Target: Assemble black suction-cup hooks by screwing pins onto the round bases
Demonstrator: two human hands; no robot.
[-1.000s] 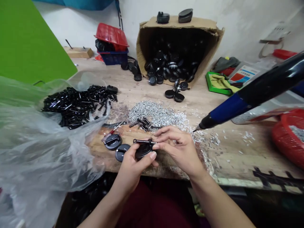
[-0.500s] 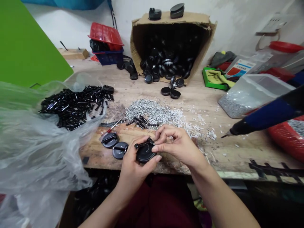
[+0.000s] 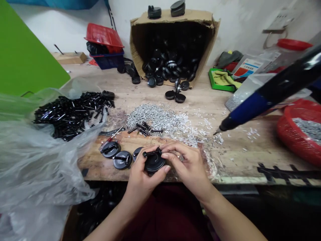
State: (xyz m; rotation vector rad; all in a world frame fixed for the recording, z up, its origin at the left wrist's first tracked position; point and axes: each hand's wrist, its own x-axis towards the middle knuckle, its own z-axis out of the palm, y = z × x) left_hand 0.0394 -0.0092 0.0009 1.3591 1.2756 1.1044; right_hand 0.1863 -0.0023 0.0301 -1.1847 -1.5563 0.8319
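My left hand [image 3: 142, 175] grips a round black disc [image 3: 154, 162] from below at the near edge of the wooden bench [image 3: 240, 157]. A short black rod [image 3: 151, 153] lies across the top of the disc. My right hand [image 3: 189, 165] is closed, its fingertips pinching the rod's right end. Two similar discs with rods [image 3: 109, 149] [image 3: 122, 159] lie just left of my hands, and part of a third disc [image 3: 137, 152] shows behind my left hand. A pile of silver screws [image 3: 155, 117] and a few loose black rods [image 3: 142, 129] lie just beyond.
A clear plastic bag [image 3: 37, 160] spilling black rods [image 3: 70, 112] fills the left. A tipped cardboard box [image 3: 173, 36] of black discs stands at the back. A blue-black powered screwdriver [image 3: 265, 95] hangs at right over a red basket [image 3: 298, 134] of screws. White bits are scattered mid-bench.
Both hands with the disc have come closer to the bench edge, the rod now sitting lower on the disc. The hanging screwdriver swung right and back. The camera shifted slightly.
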